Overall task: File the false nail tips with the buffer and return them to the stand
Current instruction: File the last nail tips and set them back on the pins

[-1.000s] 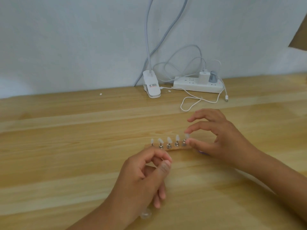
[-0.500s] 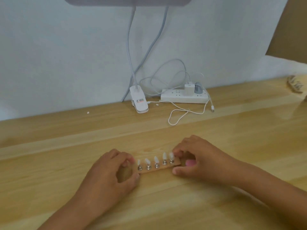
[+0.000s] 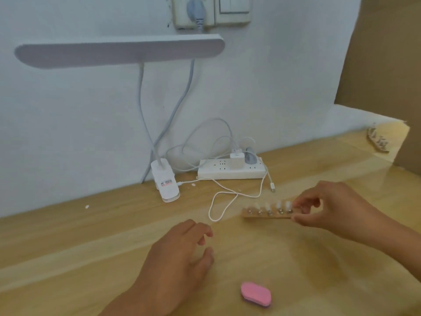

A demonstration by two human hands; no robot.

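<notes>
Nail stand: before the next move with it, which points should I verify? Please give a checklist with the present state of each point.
1. Grip on the stand: the right hand pinches its right end. Ok.
2. Nail tips on the stand: five seem present, but the picture is blurred, so whether they are seated firmly: cannot tell.
3. Left hand free: its fingers are relaxed and hold nothing. Ok.
4. Buffer ready: it lies alone on the table, near the left hand. Ok.
5. Path free: the white cable loops close to the stand's left end and may snag. Not ok.
</notes>
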